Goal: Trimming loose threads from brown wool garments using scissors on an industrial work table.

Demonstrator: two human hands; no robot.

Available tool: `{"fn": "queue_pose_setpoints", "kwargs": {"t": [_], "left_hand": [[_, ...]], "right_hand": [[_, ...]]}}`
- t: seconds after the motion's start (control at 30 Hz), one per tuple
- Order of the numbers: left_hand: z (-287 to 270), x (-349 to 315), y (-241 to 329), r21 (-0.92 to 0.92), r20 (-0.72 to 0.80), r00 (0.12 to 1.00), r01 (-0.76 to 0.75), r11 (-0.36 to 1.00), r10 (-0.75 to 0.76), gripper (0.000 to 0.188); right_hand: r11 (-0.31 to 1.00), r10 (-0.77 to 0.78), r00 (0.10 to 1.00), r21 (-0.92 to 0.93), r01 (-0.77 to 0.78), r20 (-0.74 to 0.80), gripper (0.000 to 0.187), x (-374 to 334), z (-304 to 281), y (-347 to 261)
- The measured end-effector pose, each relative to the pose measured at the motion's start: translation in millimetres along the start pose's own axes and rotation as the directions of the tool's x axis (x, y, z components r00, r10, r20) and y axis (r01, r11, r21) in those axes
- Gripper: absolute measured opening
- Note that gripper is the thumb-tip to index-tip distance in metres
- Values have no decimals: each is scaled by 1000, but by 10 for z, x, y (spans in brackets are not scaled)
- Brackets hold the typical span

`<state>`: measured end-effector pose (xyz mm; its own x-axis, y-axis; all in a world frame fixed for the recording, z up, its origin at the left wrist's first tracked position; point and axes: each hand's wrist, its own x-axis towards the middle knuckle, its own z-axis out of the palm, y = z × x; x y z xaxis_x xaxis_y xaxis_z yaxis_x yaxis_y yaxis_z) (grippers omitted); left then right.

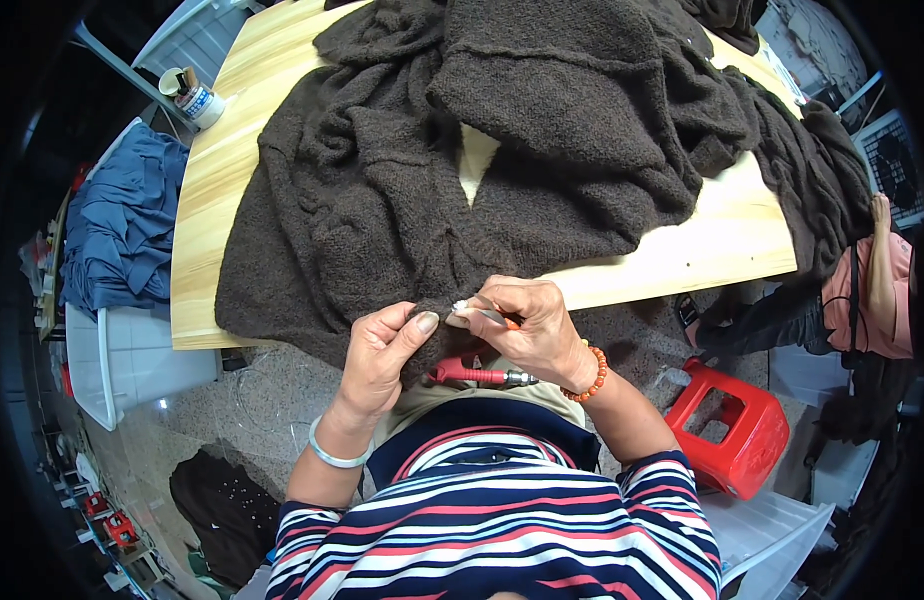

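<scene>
My left hand (382, 352) pinches the near edge of a dark brown knit garment (372, 190) between thumb and fingers. Close beside it, my right hand (522, 322) is closed on a small metal tool (494, 314) with an orange part; its exact kind is hidden by the fingers. A tiny white bit shows at the right fingertips, against the knit. The garment spreads in folds over the table and hangs past its front edge to my hands. Below my hands, at my lap, lies a red air gun (467, 373) with a metal fitting.
The pale wooden table (212, 240) carries more dark knitwear. A white pot of tools (197, 100) stands at its left edge. A white bin (102, 350) with blue cloth is at left. At right are a red plastic container (747, 450) and another person (862, 300).
</scene>
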<state>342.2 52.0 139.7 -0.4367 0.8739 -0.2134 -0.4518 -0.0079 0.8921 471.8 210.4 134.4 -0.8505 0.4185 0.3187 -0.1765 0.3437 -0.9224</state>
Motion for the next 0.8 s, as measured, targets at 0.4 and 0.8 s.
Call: {"fn": "queue_pose_setpoints", "kwargs": {"t": [0.4, 0.8], "left_hand": [[-15, 11, 6, 29, -35, 999, -13, 999, 14, 17], [8, 14, 29, 237, 15, 999, -45, 970, 42, 19]], "right_hand": [[989, 149, 959, 15, -150, -242, 5, -94, -274, 121], [1000, 7, 999, -14, -7, 48, 19, 82, 18, -74]]}}
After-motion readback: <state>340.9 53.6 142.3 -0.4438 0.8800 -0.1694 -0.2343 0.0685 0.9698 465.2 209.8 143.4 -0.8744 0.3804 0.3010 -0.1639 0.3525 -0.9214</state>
